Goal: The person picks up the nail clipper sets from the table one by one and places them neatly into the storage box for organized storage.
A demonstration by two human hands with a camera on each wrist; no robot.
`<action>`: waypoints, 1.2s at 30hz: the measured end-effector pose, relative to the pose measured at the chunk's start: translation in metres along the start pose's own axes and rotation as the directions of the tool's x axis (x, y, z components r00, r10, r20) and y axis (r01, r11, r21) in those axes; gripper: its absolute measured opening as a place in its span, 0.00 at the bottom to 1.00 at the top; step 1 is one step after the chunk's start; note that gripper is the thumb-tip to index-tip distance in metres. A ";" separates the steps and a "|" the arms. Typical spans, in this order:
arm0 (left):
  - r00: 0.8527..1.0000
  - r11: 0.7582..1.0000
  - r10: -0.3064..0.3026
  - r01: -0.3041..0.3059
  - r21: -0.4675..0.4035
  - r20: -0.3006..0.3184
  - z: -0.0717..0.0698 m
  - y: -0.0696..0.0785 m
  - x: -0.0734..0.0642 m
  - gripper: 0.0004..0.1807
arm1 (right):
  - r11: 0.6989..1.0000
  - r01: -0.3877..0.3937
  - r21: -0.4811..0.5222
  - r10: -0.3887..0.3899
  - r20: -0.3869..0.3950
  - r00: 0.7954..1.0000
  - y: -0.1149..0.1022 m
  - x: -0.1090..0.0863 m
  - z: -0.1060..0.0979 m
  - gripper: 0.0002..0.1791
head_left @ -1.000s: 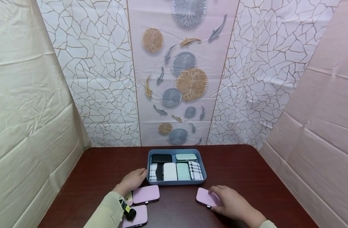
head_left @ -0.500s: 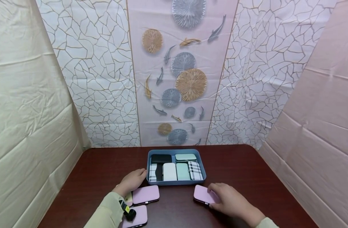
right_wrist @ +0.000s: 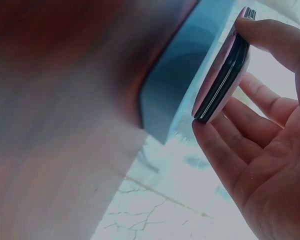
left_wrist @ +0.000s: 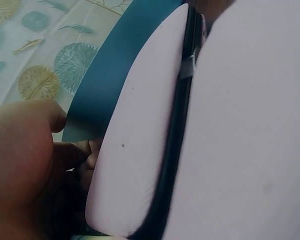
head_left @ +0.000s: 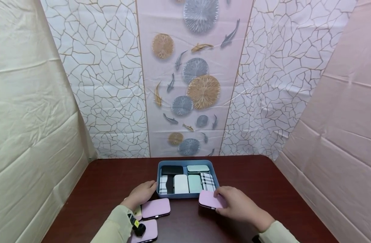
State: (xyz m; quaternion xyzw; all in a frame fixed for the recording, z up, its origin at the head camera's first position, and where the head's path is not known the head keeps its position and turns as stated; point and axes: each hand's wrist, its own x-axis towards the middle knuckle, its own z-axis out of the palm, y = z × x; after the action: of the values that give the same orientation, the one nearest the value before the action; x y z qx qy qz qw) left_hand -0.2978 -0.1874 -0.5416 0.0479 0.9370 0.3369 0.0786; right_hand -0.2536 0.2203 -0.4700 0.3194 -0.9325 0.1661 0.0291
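Between thumb and fingers, my right hand [head_left: 238, 206] grips a pink clasp case [head_left: 210, 199] with dark edges, held just off the near right corner of a blue tray [head_left: 188, 195]. In the right wrist view, the case [right_wrist: 225, 70] stands on edge between thumb and fingertips. My left hand [head_left: 141, 194] holds the tray's left near corner; the left wrist view shows its thumb and curled fingers [left_wrist: 77, 155] at the end of the tray wall [left_wrist: 102, 90]. A second pink case [head_left: 156, 208] and a third pink case [head_left: 149, 230] lie under and beside the left forearm.
The tray holds a black case [head_left: 172, 169], a black-and-plaid case [head_left: 166, 184], a white case [head_left: 180, 184], two mint cases and a plaid case [head_left: 208, 181]. Part of a yellow case [head_left: 137, 212] shows beside the left wrist. Patterned cloth hangs behind the dark red table [head_left: 249, 175].
My right hand has carried the pink clasp case left and away from me, up to the tray's near right corner. The left hand stays at the tray's left side.
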 end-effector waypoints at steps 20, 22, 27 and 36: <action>0.996 0.989 -0.034 0.046 -0.140 0.082 -0.002 -0.010 -0.002 0.39 | 0.997 0.000 0.072 -0.001 0.014 1.000 -0.023 0.068 0.010 0.17; 0.997 0.990 -0.018 0.029 -0.138 0.079 -0.003 -0.010 -0.002 0.39 | 0.998 0.007 0.070 -0.008 0.018 1.000 -0.023 0.075 0.012 0.17; 0.997 0.986 -0.006 0.019 -0.166 0.078 -0.003 -0.010 0.001 0.34 | 0.998 0.014 0.065 -0.016 0.029 0.999 -0.023 0.089 0.014 0.17; 0.996 0.990 0.036 -0.025 -0.136 0.085 -0.006 -0.007 0.009 0.40 | 0.997 -0.032 0.070 0.029 0.053 0.998 -0.026 0.109 0.010 0.18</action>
State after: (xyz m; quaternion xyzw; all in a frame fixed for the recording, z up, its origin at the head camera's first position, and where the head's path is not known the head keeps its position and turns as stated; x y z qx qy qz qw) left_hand -0.3076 -0.1959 -0.5425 0.0715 0.9068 0.3984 0.1175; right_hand -0.3236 0.1340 -0.4547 0.3102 -0.9312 0.1911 -0.0092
